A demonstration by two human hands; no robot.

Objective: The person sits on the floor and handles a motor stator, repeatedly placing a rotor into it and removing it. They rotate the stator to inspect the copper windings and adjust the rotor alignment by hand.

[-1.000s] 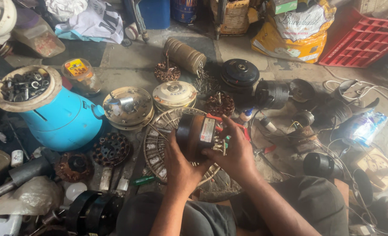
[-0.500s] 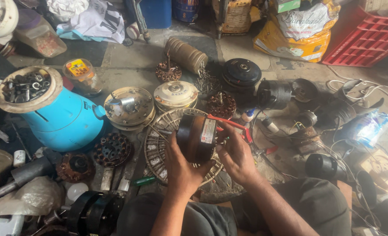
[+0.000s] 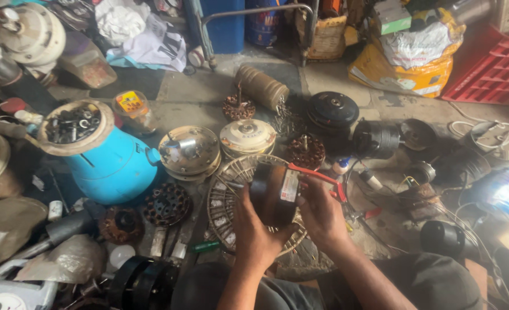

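Observation:
Both hands grip a black round motor body (image 3: 273, 194) with a white label on its side, held on edge above a round wire fan guard (image 3: 227, 192). My left hand (image 3: 253, 231) cups it from below and the left. My right hand (image 3: 319, 211) clasps its right side. A red-handled tool (image 3: 322, 178) lies just behind the right hand's fingers. Whether the right hand touches it I cannot tell.
A blue tank (image 3: 106, 162) topped by a bowl of bolts stands at left. Metal fan motor covers (image 3: 196, 150) (image 3: 247, 135), copper-wound stators (image 3: 306, 150) (image 3: 165, 204), black motors (image 3: 376, 139) and tangled wires (image 3: 484, 138) crowd the floor. A red crate (image 3: 490, 69) sits far right.
The motor body has been turned and tipped a little in both hands, and the hands have shifted slightly with it. Nothing else has moved.

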